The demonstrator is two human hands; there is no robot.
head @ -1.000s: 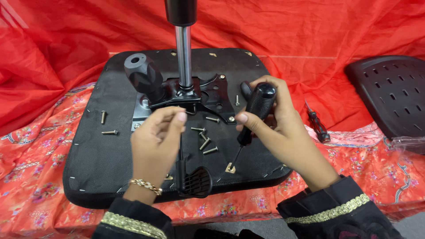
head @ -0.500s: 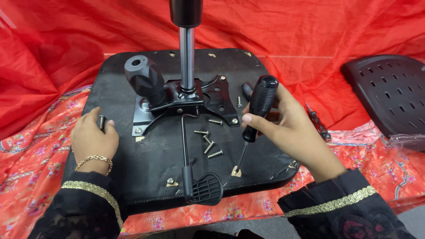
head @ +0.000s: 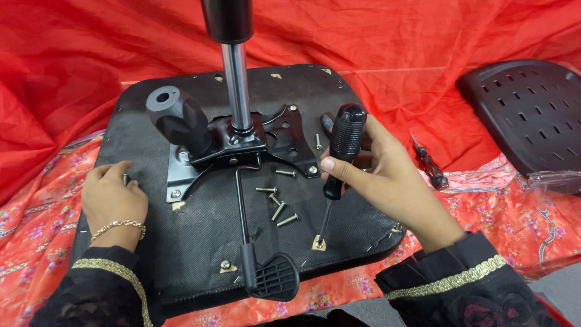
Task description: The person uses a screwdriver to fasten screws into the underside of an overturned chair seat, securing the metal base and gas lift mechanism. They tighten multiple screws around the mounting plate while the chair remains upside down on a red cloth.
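Observation:
An upturned black chair seat lies on red cloth. A black metal mechanism plate with a chrome gas cylinder is fixed on it. My right hand grips a black-handled screwdriver, held upright with its tip in a hole near the seat's front right edge. My left hand rests on the seat's left side, fingers closed over a small screw. Several loose screws lie in the middle of the seat. A black lever with a paddle points toward me.
A black perforated chair back lies at the right on the cloth. A second small tool lies on the cloth beside my right hand. Flowered pink fabric covers the near floor.
My left hand left the loose screws in the middle, moved to the seat's left side and closed over a screw there. My right hand kept the screwdriver upright, almost in place.

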